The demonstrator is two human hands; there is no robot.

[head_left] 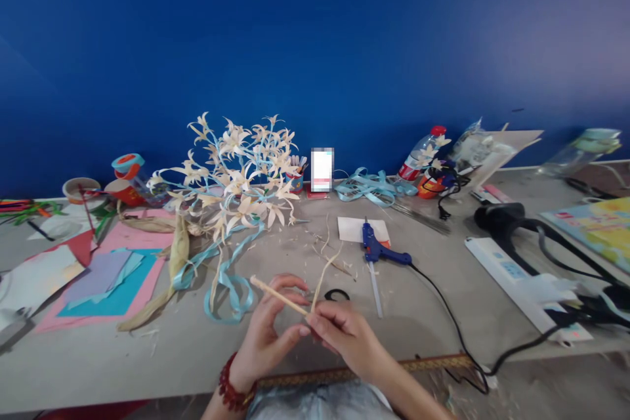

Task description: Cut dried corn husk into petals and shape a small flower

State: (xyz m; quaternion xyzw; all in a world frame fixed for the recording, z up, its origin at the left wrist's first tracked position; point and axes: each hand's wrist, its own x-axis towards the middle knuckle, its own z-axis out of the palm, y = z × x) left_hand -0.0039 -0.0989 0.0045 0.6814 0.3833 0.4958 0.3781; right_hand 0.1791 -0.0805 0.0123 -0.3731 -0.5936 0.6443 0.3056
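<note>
Your right hand (347,331) has its grip pinched, thumb against fingers, on the lower end of a pale stick (279,295), just in front of you above the near part of the bench (197,364). The stick slants up and leftward across your left hand (266,335), whose grip is half open, fingers curled and thumb apart from them; whether those fingers bear any of its weight, you cannot tell. A thin pale strip (323,275) rises from beside your right fingertips, its lower end hidden. On your left wrist sits a red beaded bracelet (228,384). Just beyond your right hand lies a curved black piece (338,292); farther right, a blue glue gun (377,250) rests partly over a white card (349,229). A spray of pale flowers (241,177) stands ahead to the left, with light-blue ribbon (227,285) trailing in loops near your left hand.
</note>
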